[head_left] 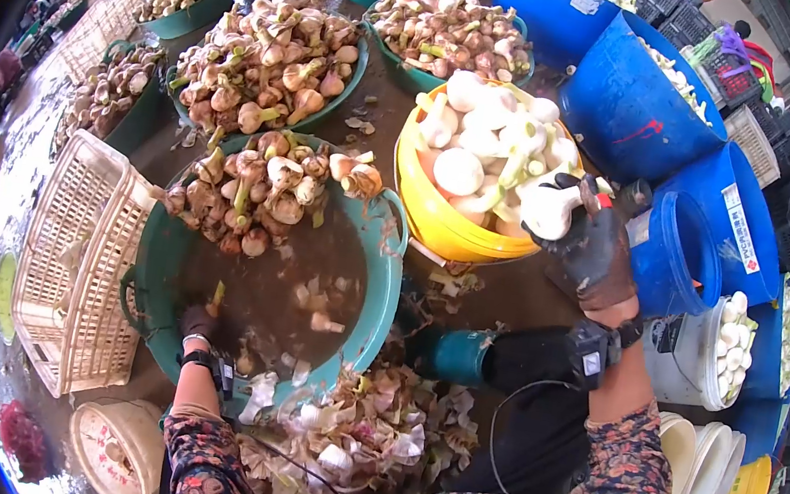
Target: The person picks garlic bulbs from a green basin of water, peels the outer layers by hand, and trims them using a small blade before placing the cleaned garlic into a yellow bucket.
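My right hand [597,260], in a dark glove, is closed around a white peeled garlic bulb [549,211]. It is at the right rim of a yellow tub [451,240] heaped with white garlic bulbs. A small red piece shows at its fingers. My left hand [199,323], dark and partly hidden, is low inside the near-left edge of a green tub [387,291]. Beside its fingers a garlic stem [217,297] sticks up; whether the hand grips it cannot be seen. Unpeeled garlic bulbs [257,189] are piled at that tub's far side, above a dirty brown bottom.
Garlic skins [368,435] are heaped before me. Left are a plastic crate [73,273] and a round pale bucket [116,450]. More garlic tubs [275,58] stand ahead. Blue barrels [628,98], a blue bucket [672,251] and a white bucket [694,350] line the right.
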A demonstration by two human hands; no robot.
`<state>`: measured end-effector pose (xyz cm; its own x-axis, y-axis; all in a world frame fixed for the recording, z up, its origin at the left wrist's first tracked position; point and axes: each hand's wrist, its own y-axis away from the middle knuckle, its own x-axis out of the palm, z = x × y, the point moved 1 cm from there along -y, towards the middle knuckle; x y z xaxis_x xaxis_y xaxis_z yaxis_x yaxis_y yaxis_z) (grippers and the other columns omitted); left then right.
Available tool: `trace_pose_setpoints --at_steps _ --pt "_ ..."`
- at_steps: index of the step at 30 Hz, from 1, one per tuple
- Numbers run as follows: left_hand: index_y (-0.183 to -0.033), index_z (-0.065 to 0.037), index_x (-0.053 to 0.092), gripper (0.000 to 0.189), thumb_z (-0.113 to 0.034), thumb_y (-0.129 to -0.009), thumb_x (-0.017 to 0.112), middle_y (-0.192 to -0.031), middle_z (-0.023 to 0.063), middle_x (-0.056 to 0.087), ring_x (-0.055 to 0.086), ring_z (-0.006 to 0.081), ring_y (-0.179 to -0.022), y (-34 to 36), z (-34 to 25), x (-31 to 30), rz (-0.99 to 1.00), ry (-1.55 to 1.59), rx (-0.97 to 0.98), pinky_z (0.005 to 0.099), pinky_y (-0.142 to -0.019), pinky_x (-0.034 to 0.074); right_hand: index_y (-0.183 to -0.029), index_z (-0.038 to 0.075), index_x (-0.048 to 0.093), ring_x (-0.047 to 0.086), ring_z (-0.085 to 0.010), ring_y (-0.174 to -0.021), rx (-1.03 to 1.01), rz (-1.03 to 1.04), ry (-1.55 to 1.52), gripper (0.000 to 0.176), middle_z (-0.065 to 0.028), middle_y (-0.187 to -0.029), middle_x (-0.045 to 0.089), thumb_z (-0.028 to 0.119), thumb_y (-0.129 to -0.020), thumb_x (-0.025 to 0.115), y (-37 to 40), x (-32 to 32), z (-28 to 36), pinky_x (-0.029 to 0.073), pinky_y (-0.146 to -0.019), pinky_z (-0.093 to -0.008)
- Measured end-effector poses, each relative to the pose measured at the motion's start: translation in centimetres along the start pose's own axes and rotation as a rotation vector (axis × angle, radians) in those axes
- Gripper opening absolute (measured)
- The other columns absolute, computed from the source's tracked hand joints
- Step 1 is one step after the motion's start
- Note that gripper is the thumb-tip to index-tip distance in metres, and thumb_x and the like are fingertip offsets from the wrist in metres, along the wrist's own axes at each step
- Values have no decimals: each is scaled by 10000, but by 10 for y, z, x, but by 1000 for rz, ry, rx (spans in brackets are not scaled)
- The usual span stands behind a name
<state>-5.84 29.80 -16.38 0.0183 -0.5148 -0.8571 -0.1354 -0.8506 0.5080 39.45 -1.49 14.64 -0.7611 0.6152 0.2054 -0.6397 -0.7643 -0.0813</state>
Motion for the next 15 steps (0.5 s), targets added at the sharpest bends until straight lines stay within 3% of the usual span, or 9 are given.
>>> trace_pose_setpoints --at_steps 2,3,4,5,6,8,10,14,15 --pt "-1230 -23 480 634 -402 -744 625 -1197 253 509 525 371 -1062 -62 41 86 -189 -129 161 416 -910 419 -1154 -39 479 590 -217 -998 227 -54 -216 347 -153 -1151 547 227 -932 498 -2 13 -3 536 -825 -362" --pt "-1197 -28 520 598 -398 -740 632 -1151 260 542 545 372 -1029 -89 59 125 -292 -203 230 411 -893 429 -1155 -32 481 593 -229 -996 95 25 -85 378 -155 -1144 550 274 -934 486 3 21 -9 542 -814 -369" --pt "-1065 -38 615 489 -389 -727 660 -988 233 616 584 378 -908 -95 71 153 -95 -112 335 413 -826 457 -1157 -25 483 595 -242 -994 -32 117 37 410 -157 -1138 553 321 -936 475 6 31 -15 547 -803 -377" --pt "-968 -38 656 441 -390 -705 696 -888 170 651 610 308 -815 -63 52 129 1 137 447 395 -758 476 -1157 -25 483 595 -242 -994 -2 156 22 410 -157 -1138 553 321 -936 475 7 41 -23 547 -803 -377" --pt "-998 -66 652 365 -318 -738 690 -887 125 656 616 234 -776 20 4 65 274 155 318 389 -696 485 -1156 -15 485 592 -261 -997 224 132 -125 406 -162 -1133 554 326 -934 474 6 51 -33 538 -806 -413" --pt "-995 -13 632 236 -160 -812 613 -866 119 653 615 188 -747 45 2 66 409 698 346 320 -661 495 -1153 6 489 586 -298 -1002 693 82 -397 399 -172 -1123 557 337 -931 472 11 80 -56 518 -813 -484" --pt "-1073 -3 589 319 -170 -804 628 -953 112 643 614 184 -799 55 -1 81 856 1795 131 289 -692 498 -1079 49 507 564 -311 -1018 903 11 -677 300 -129 -1079 565 307 -931 463 18 94 -112 489 -840 -517" --pt "-1171 -15 511 423 -214 -815 621 -1049 80 598 594 180 -909 136 -48 23 677 1757 303 304 -745 499 -1000 45 517 603 -314 -905 996 -85 -325 271 -149 -952 585 297 -930 447 45 158 -144 526 -762 -503" --pt "-1179 -44 524 428 -220 -806 637 -1011 46 612 617 164 -853 142 -51 24 691 1795 410 291 -752 506 -997 33 514 614 -315 -854 947 176 -389 316 -153 -922 589 321 -933 403 43 153 -174 533 -708 -489"
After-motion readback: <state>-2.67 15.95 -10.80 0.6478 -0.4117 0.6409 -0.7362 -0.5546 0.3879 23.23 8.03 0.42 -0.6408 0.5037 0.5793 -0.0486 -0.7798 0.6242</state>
